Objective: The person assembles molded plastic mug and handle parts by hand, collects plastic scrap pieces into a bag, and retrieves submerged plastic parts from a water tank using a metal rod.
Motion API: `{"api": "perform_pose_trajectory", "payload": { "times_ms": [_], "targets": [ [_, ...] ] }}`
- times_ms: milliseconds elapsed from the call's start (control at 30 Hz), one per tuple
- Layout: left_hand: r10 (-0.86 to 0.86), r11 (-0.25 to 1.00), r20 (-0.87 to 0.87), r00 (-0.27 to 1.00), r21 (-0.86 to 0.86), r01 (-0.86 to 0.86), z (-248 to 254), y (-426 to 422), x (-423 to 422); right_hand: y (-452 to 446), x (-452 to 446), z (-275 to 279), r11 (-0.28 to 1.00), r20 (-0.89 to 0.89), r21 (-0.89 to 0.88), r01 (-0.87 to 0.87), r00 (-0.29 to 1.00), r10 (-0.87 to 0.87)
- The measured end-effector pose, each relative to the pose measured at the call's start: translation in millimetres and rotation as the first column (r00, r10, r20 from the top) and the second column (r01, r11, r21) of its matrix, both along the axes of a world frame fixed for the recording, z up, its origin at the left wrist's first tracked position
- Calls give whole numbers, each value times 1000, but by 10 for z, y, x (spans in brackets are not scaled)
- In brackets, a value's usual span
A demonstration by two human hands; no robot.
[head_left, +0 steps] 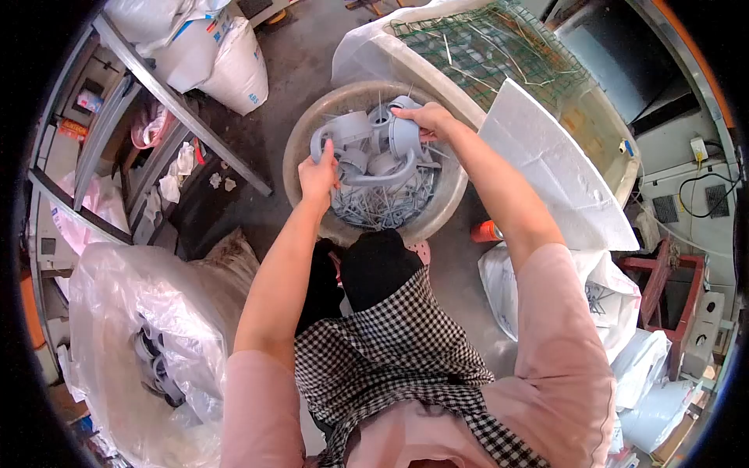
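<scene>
Over a round, pale basin [455, 199], both my hands hold grey plastic parts. My left hand [319, 173] is closed on a grey curved plastic part [319, 140] at the basin's left side. Toward the back right, my right hand [427, 119] has its fingers closed round a grey plastic fitting [403, 137]. Whether the held pieces are joined to one another I cannot tell. Beneath them lie several more grey fittings and a heap of thin grey plastic sticks [384, 204].
A clear plastic bag [117, 312] with grey rings stands at left. Behind it runs a metal frame [211, 140]; white sacks [238, 66] are at the back. To the right are a tub with green netting [484, 47], a white sheet [546, 164] and an orange can [485, 232].
</scene>
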State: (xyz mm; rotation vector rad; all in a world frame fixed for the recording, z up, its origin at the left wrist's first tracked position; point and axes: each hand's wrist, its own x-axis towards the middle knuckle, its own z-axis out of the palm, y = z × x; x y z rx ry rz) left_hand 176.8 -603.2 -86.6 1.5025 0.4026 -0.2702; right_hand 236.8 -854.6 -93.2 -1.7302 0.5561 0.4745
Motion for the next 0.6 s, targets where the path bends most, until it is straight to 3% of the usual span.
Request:
{"api": "perform_pose_trajectory", "payload": {
  "times_ms": [33, 100, 167, 233, 300, 367, 400, 433, 500, 533, 600],
  "targets": [
    [3, 995, 52, 999, 97, -8, 35, -9, 12, 5, 18, -19, 999, -25, -35, -4, 1000, 3],
    [-23, 993, 74, 997, 120, 14, 92, -33, -16, 11, 16, 9, 997, -50, -73, -7, 999, 3],
    [-51, 989, 89, 995, 146, 37, 61, -54, -62, 51, -58, 75, 1000, -60, 5, 14, 998, -13],
    [-293, 826, 473, 831, 562, -29, 15, -100, -108, 74, -72, 66, 1000, -69, 22, 20, 997, -18],
    [-325, 827, 535, 780, 560, -40, -42, -155, -170, 81, -61, 25, 999, -76, 42, 31, 997, -28],
    [-519, 615, 585, 622, 762, -204, -91, -187, -187, 78, -35, -53, 990, -145, 112, 83, 987, -66],
    [-512, 566, 582, 631, 782, -262, -94, -201, -199, 101, -63, -8, 990, -146, 109, 85, 987, -69],
    [-510, 569, 585, 631, 779, -263, -90, -196, -194, 122, -94, 38, 981, -139, 162, 109, 986, -87],
    [-426, 685, 450, 785, 727, -46, -60, -173, -196, 135, -181, 123, 967, -135, 216, 137, 985, -109],
    [-429, 685, 451, 783, 727, -43, -49, -170, -181, 130, -227, 165, 946, -118, 288, 151, 986, -121],
    [-249, 838, 632, 734, 520, -163, -6, -136, -109, 52, -272, 328, 916, -99, 364, 166, 985, -140]
  ]
}}
